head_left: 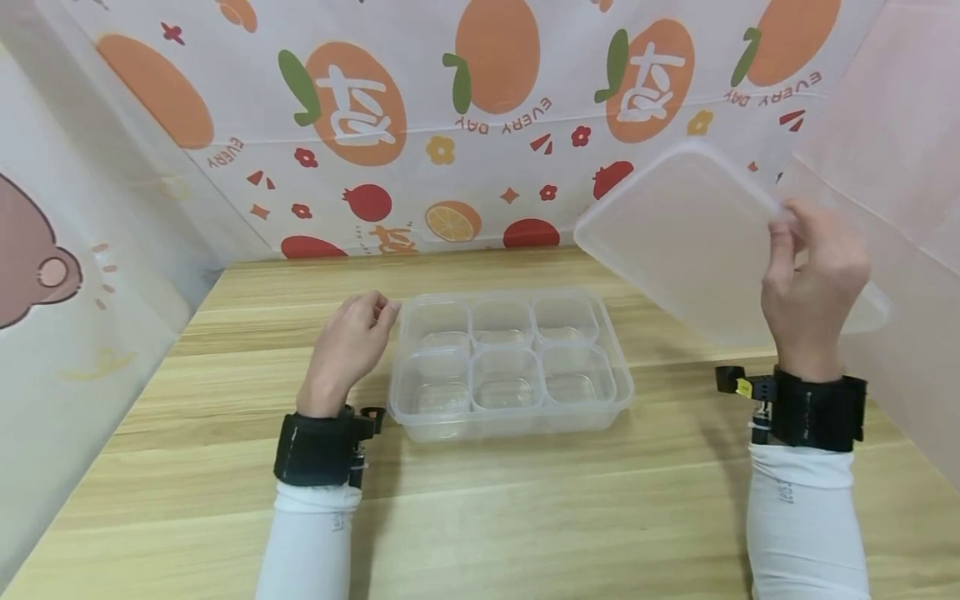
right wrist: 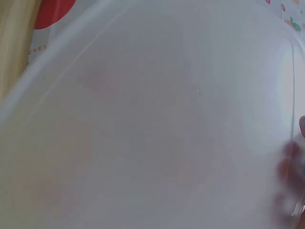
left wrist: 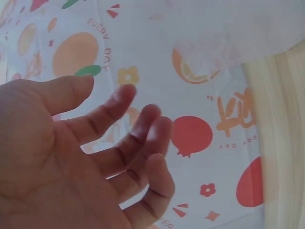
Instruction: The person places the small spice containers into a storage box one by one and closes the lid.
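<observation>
A clear plastic storage box (head_left: 510, 421) sits on the table with several small square compartments in two rows, none covered. Just left of its rim is my left hand (head_left: 347, 346); in the left wrist view its fingers curl loosely and hold nothing. Raised at the right, my right hand (head_left: 817, 279) pinches the edge of a frosted rectangular lid (head_left: 682, 242) between thumb and fingers. The lid tilts in the air, apart from the box. In the right wrist view the lid (right wrist: 167, 105) fills most of the picture, and the fingers show blurred through it.
The wooden table (head_left: 525, 517) carries the box near its middle. A fruit-printed cloth (head_left: 487, 175) hangs behind the table's back edge. Pale sheets stand at the left (head_left: 90, 275) and at the right (head_left: 915, 150).
</observation>
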Tool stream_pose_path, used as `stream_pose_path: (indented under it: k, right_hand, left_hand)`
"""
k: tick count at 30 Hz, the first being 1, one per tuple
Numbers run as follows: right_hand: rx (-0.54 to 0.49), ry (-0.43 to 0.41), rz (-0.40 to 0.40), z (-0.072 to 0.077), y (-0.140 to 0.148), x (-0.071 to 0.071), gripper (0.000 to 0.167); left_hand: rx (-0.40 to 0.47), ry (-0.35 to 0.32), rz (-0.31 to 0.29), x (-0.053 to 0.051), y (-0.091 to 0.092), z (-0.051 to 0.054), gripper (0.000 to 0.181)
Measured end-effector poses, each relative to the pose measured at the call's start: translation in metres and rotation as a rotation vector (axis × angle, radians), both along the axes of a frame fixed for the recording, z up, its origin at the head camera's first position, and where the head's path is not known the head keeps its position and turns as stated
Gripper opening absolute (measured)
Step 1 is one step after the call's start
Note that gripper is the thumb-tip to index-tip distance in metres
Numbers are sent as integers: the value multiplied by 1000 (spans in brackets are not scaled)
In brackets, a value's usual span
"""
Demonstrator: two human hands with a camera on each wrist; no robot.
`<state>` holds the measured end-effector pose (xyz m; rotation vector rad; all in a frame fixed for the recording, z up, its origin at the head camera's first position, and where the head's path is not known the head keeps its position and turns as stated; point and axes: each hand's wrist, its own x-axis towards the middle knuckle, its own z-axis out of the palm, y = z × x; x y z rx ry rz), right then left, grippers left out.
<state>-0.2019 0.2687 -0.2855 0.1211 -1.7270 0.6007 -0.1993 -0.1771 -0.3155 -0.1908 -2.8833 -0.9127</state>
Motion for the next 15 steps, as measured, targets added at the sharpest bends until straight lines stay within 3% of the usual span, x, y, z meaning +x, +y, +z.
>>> stream_pose_path:
  k: [5,15]
  right_hand:
    - [18,19,85,22,-2,-8,18]
    - [240,-99,239,59,-15,-28,21]
  left_hand:
    - [31,111,9,5,5,2,33]
    - [56,317,-33,8,18,4,20]
